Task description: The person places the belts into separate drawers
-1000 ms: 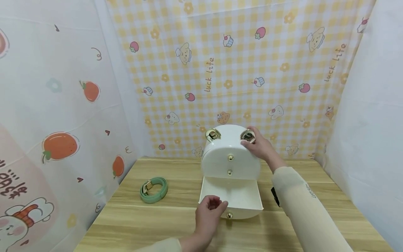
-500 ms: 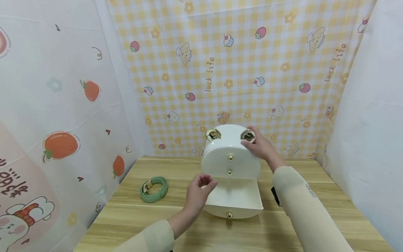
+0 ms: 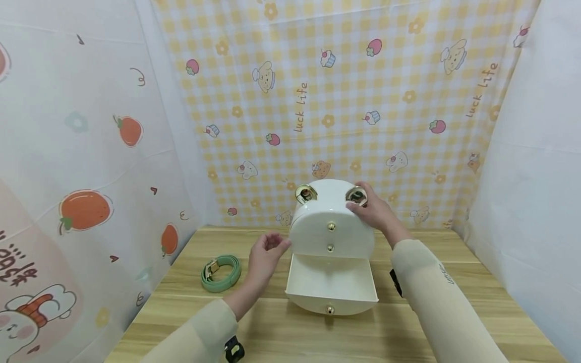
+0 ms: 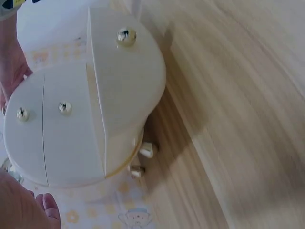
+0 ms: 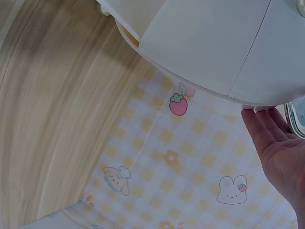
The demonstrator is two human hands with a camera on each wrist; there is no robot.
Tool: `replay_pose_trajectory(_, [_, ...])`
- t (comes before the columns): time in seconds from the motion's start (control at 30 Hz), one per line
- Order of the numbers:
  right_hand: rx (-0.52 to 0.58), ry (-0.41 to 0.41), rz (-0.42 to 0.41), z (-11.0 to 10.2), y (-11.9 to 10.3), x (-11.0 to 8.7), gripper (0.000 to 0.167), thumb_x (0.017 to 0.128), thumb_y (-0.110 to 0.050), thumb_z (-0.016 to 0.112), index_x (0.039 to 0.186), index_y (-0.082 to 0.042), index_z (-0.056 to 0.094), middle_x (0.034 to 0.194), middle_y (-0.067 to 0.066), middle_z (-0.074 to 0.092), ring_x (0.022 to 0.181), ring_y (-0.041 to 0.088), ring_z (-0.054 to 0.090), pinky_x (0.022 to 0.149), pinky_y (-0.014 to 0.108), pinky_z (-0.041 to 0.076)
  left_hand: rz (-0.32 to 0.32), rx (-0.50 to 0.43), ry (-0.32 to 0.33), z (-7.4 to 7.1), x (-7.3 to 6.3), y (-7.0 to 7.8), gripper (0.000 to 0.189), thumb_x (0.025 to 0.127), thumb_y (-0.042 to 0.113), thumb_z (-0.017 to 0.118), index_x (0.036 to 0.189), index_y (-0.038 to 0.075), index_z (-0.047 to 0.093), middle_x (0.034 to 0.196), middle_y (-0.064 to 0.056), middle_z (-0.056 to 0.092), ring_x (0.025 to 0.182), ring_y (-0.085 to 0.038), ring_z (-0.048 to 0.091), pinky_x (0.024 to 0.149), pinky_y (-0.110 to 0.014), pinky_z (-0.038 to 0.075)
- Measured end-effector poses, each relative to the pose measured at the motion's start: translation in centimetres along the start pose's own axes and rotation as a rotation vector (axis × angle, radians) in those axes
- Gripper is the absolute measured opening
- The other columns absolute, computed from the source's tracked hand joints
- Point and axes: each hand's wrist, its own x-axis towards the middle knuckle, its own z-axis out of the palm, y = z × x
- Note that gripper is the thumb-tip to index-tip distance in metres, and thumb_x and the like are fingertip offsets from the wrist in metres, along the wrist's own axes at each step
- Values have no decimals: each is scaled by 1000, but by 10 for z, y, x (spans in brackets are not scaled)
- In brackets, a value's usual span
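Note:
A white rounded drawer box (image 3: pixel 313 234) with gold knobs and two gold ring ears stands on the table. Its bottom drawer (image 3: pixel 317 277) is pulled out, and the bare inside shows. My right hand (image 3: pixel 374 209) holds the upper right of the box around one ring ear, thumb on top; in the right wrist view its fingers (image 5: pixel 259 126) lie against the side. Just left of the box, my left hand (image 3: pixel 265 254) holds nothing, its fingers loosely bent, thumb tip close to the box's side. The left wrist view shows two small gold feet (image 4: pixel 148 150) under the box.
A coiled green strap (image 3: pixel 233 277) with a gold buckle lies on the wooden table (image 3: pixel 181 327) to the left. A checked cloth (image 3: pixel 336 146) hangs behind the box, with pale cloth walls at both sides.
My left hand has moved from the front edge of the open drawer back and left, to beside the box's left side. The right hand stays at the ring ear; box and drawer stay put.

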Motion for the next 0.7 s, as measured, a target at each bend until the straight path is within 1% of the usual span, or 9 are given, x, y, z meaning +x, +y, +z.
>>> replay_pose_trajectory(0.13, [0,3,-4,0,0,0,71,100,-37,59,155,-18,19,135,32,51,117,50,53,97,62,41,3,19,22,-12,9,-3,46,89,29,76,123,4,57,115,-10,61,108,-25,57,92,-37,50])
replay_pose_trajectory(0.27, [2,3,1,0,1,0,71,100,-38,59,156,-18,19,134,32,52,116,49,54,97,62,42,3,29,35,-27,19,-7,51,89,29,76,127,3,55,121,-15,59,111,-27,56,93,-37,49])
replay_pose_trajectory(0.37, [6,3,4,0,1,0,72,99,-38,59,156,-18,19,132,31,53,114,48,55,96,61,42,11,69,16,-39,22,-7,56,90,31,75,131,2,52,126,-18,57,117,-29,54,97,-42,47])
replay_pose_trajectory(0.5, [2,4,2,1,2,0,71,99,-38,59,155,-18,20,131,31,54,113,48,55,95,61,43,10,129,-23,-56,25,-8,63,91,35,73,138,3,46,133,-17,53,126,-31,48,102,-47,43])
replay_pose_trajectory(0.6, [2,3,-1,1,2,0,71,100,-38,59,155,-18,20,133,31,52,115,49,54,96,61,42,-5,138,-43,-71,29,-13,69,91,37,72,143,5,40,139,-15,48,130,-31,43,105,-48,41])
replay_pose_trajectory(0.7, [3,3,-2,1,1,0,70,99,-38,59,155,-18,21,134,31,52,116,49,54,97,62,42,-9,148,-49,-86,35,-19,74,91,38,73,146,6,37,142,-14,45,133,-31,39,107,-48,38])
